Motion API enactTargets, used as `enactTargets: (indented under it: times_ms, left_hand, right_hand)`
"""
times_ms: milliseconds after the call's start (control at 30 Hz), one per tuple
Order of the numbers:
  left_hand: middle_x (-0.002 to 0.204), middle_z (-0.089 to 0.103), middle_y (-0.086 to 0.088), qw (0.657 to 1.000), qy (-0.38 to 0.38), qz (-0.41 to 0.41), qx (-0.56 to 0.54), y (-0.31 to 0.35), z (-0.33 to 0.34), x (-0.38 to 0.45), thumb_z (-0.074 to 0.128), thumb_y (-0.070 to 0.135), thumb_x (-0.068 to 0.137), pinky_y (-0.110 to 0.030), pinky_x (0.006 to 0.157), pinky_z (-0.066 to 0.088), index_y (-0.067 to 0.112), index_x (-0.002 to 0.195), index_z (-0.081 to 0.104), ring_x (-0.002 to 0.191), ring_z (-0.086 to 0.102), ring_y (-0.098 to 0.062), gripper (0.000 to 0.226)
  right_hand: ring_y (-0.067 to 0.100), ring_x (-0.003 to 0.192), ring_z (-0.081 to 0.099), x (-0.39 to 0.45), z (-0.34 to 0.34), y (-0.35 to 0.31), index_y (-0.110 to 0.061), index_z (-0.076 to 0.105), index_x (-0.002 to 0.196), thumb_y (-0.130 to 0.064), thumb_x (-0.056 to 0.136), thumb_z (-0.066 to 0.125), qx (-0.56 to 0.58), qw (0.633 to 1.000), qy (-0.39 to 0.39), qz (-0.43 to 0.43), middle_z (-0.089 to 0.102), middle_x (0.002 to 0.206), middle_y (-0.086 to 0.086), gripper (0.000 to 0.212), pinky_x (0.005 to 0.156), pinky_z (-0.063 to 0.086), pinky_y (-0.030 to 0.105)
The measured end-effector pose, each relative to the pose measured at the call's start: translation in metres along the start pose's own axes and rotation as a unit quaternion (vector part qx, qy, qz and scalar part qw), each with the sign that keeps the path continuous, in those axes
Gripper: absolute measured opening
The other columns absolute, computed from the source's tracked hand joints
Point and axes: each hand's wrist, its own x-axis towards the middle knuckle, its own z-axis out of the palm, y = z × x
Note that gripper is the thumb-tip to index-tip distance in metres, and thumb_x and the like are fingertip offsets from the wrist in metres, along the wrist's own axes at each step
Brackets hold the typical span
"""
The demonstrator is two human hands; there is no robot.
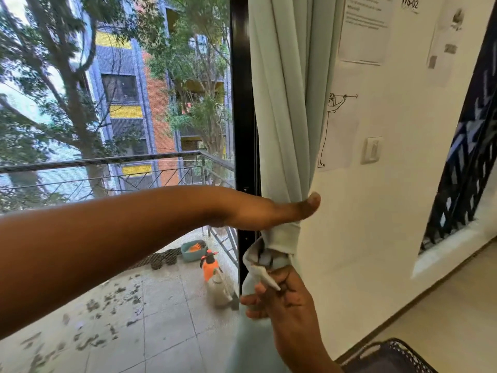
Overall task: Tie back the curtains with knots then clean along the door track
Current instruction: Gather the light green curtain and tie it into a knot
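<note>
Both hands on curtain (pixel 285 117) | left hand (pixel 258 211) grips above knot (pixel 279 242) | right hand (pixel 279 294) grips tail below

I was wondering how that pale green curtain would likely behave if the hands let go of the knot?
The curtain looks soft and floppy: it hangs in loose folds and bunches tightly where the left hand grips it. The knot may loosen, since the right hand seems to be pulling the tail. It probably feels light.
</note>
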Motion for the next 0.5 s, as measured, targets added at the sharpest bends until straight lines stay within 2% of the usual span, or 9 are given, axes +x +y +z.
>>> enactTargets:
  times_ms: [67,100,133,233,300,333,400,433,500]
  left_hand:
    - [0.112,0.039,0.039,0.998,0.023,0.027,-0.045,-0.009,-0.003,0.001,0.013,0.052,0.095,0.006,0.083,0.027,0.044,0.127,0.029,0.102,0.04,0.019,0.037]
    - [0.101,0.042,0.038,0.997,0.028,0.034,-0.065,-0.011,-0.004,-0.001,0.013,0.05,0.096,0.01,0.073,0.032,0.046,0.112,0.034,0.09,0.045,0.024,0.027]
    - [0.096,0.047,0.035,0.996,0.031,0.039,-0.077,-0.014,-0.004,-0.001,0.013,0.051,0.096,0.008,0.069,0.037,0.046,0.101,0.039,0.079,0.048,0.026,0.026]
    - [0.085,0.061,0.026,0.992,0.028,0.044,-0.114,-0.02,-0.001,-0.005,0.013,0.062,0.086,-0.008,0.073,0.045,0.034,0.091,0.054,0.071,0.057,0.016,0.05]
    - [0.082,0.064,0.03,0.99,0.034,0.054,-0.124,-0.023,0.005,-0.008,0.018,0.076,0.078,-0.019,0.078,0.042,0.032,0.096,0.058,0.073,0.056,0.015,0.062]
    - [0.094,0.064,0.031,0.99,0.036,0.059,-0.126,-0.024,0.009,-0.009,0.023,0.087,0.069,-0.02,0.084,0.04,0.033,0.108,0.058,0.084,0.056,0.015,0.075]
    - [0.117,0.058,0.019,0.991,0.06,0.062,-0.104,-0.03,0.017,-0.011,0.029,0.099,0.046,-0.022,0.097,0.039,0.024,0.128,0.054,0.106,0.052,0.002,0.113]
    - [0.115,0.058,0.012,0.993,0.072,0.06,-0.067,-0.032,0.023,-0.013,0.028,0.1,0.041,-0.027,0.099,0.041,0.019,0.123,0.058,0.107,0.053,-0.005,0.119]
    - [0.107,0.059,0.004,0.992,0.1,0.065,0.045,-0.038,0.035,-0.015,0.019,0.1,0.047,-0.037,0.096,0.04,0.012,0.105,0.059,0.103,0.05,-0.014,0.113]
  right_hand:
    - [0.02,0.05,0.065,0.0,0.001,0.0,-0.012,0.057,0.082,-0.025,0.076,0.065,0.003,0.999,0.036,0.0,0.067,0.063,0.003,0.016,0.045,0.05,0.026]
    - [0.019,0.047,0.062,0.001,0.002,-0.002,-0.013,0.059,0.083,-0.026,0.078,0.07,0.008,0.998,0.055,-0.002,0.067,0.062,0.004,0.018,0.044,0.05,0.026]
    - [0.018,0.044,0.058,0.003,0.003,-0.005,-0.014,0.062,0.083,-0.028,0.079,0.069,0.015,0.997,0.071,-0.004,0.065,0.059,0.006,0.016,0.043,0.048,0.026]
    - [0.016,0.04,0.047,0.009,0.005,-0.011,-0.009,0.063,0.081,-0.022,0.084,0.059,0.044,0.992,0.116,-0.002,0.055,0.05,0.009,0.014,0.041,0.042,0.025]
    - [0.016,0.04,0.043,0.013,0.004,-0.011,-0.007,0.064,0.079,-0.015,0.089,0.058,0.053,0.989,0.137,0.01,0.053,0.051,0.01,0.014,0.042,0.038,0.025]
    - [0.016,0.04,0.042,0.014,0.003,-0.013,-0.009,0.066,0.075,-0.014,0.09,0.058,0.054,0.988,0.141,0.019,0.053,0.052,0.011,0.017,0.043,0.037,0.026]
    - [0.017,0.042,0.044,0.017,-0.001,-0.016,-0.011,0.069,0.065,-0.008,0.09,0.057,0.065,0.988,0.131,0.044,0.054,0.053,0.012,0.027,0.046,0.039,0.027]
    - [0.017,0.044,0.047,0.019,-0.004,-0.017,-0.011,0.069,0.064,-0.005,0.089,0.054,0.086,0.988,0.115,0.06,0.056,0.055,0.012,0.03,0.049,0.041,0.028]
    - [0.017,0.051,0.058,0.023,-0.01,-0.021,-0.01,0.07,0.069,-0.009,0.085,0.055,0.136,0.984,0.069,0.094,0.065,0.062,0.01,0.023,0.055,0.049,0.029]
